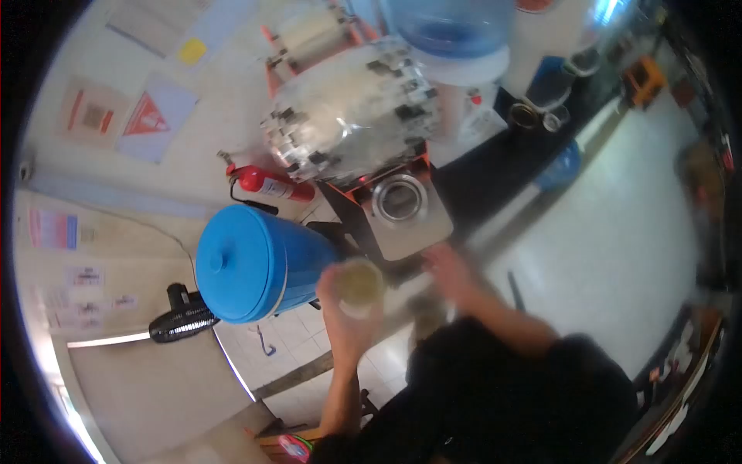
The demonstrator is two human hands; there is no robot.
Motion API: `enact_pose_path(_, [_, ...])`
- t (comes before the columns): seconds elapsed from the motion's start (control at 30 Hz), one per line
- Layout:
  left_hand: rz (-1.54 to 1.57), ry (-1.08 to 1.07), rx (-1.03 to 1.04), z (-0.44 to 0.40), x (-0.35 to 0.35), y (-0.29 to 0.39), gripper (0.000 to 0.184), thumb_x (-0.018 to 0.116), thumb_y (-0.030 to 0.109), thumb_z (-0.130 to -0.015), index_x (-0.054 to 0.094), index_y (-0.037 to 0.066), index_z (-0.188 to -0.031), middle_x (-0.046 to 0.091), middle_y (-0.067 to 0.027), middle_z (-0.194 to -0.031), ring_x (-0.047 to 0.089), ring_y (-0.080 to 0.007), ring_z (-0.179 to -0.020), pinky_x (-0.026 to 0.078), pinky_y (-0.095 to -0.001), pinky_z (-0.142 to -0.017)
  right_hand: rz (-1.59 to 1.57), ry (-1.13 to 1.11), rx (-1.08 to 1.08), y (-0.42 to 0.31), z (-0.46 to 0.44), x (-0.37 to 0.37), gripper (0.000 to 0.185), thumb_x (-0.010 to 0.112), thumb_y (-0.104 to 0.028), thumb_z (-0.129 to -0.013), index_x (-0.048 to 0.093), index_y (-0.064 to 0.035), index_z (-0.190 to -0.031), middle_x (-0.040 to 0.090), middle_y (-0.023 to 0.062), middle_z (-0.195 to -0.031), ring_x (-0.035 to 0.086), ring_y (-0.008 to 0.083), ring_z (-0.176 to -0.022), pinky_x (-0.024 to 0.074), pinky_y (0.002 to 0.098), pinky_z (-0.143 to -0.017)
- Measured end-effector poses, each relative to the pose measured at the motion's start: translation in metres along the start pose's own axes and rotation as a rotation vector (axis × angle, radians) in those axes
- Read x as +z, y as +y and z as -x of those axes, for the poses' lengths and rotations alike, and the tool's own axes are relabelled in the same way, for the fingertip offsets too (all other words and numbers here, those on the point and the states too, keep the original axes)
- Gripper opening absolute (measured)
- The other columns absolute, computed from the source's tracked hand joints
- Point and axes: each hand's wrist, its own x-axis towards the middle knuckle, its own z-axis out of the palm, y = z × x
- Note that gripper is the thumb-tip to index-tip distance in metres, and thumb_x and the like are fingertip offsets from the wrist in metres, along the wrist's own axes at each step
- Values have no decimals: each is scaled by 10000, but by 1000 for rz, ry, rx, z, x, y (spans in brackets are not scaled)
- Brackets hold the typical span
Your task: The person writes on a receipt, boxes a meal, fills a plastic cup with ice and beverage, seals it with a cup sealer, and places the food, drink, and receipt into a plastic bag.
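Note:
My left hand [345,326] is closed around a clear cup [361,288] with pale yellowish-green contents, held below the blue drum. My right hand [450,272] is blurred by motion near the lower right corner of a metal tray [413,241]; whether it touches the tray, and how its fingers are set, I cannot tell. A round metal ring [399,199] sits in that tray. The tray sticks out from an orange-framed machine [352,189], in front of a large shiny patterned cover or wrap [352,112].
A lidded blue drum [239,263] stands left of the tray. Behind it are a red fire extinguisher [270,183] and a black fan [182,315]. A water jug [452,27] stands at the back. A dark counter [483,174] holds small containers [525,116] on the right.

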Motion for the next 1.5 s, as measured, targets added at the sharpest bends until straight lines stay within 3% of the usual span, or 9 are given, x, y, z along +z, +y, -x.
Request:
enact_pose_path(0.1, [155,-35,70,-58,33,-15,878,813,28,-680,302,5,-1394,429,-175,-1354,438,-292,-1285,374,-389,-1068,532,-118,-146,-13,-7,3,320,452,-170,-971,447,-102,-1284,529,68,-1287,443,178,-1277,374,412,-1074])
enact_pose_path(0.27, [277,-27,147,-113,118,-26,852,751,-80,-716,245,55,-1389,391,-191,-1373,415,-281,-1300,360,-396,-1083,-342,149,88,-15,-7,14,324,513,-141,-918,475,-107,-1238,566,46,-1186,499,178,-1218,391,393,-1041])
enact_pose_path(0.63, [-156,-147,180,-112,217,-76,860,801,59,-735,216,-2,-1362,319,-226,-1452,363,-354,-1330,264,-462,-1123,-189,97,-45,-13,-14,-6,432,547,-1,-721,553,-71,-1147,573,34,-1162,507,168,-1181,426,330,-943])
enact_pose_path(0.7, [-412,-177,174,-113,211,-75,895,801,126,-754,221,-21,-1419,349,-220,-1442,355,-362,-1341,265,-466,-1129,-566,105,123,-21,-9,-2,503,558,1,-730,519,-83,-1225,569,46,-1193,496,175,-1195,421,348,-955])
enact_pose_path(0.8, [-788,-180,412,-100,171,-38,995,829,256,-745,223,-21,-1485,305,-216,-1501,287,-374,-1406,227,-461,-1160,-313,9,-76,13,-18,-5,518,568,-3,-838,447,-85,-1334,545,68,-1311,537,154,-1130,467,330,-903])
enact_pose_path(0.93, [-739,381,1162,-168,99,36,1133,845,501,-686,224,-7,-1486,267,-210,-1533,295,-350,-1406,261,-504,-1145,-661,64,14,5,-4,15,634,582,-11,-841,356,-67,-1430,521,100,-1365,533,160,-1143,465,325,-932])
enact_pose_path(1.07, [-1286,393,1195,-229,82,104,1148,851,557,-644,288,-13,-1467,365,-237,-1469,364,-353,-1367,351,-482,-1097,-438,119,-67,-9,11,35,787,631,-104,-839,205,-17,-1494,445,168,-1427,478,257,-1251,418,384,-1025])
enact_pose_path(1.3, [-531,-395,315,-340,-28,143,934,588,683,-835,412,-27,-1417,495,-190,-1363,470,-252,-1262,407,-385,-1030,-77,92,112,-89,11,20,987,664,-154,-825,-22,51,-1504,264,238,-1534,343,366,-1381,269,446,-1151])
enact_pose_path(1.5, [-932,-140,515,-349,-4,167,881,570,639,-871,400,-22,-1428,502,-181,-1354,473,-238,-1254,414,-376,-1019,-29,187,88,-81,-29,40,991,627,-243,-804,-3,128,-1472,368,363,-1413,387,446,-1326,274,449,-1143])
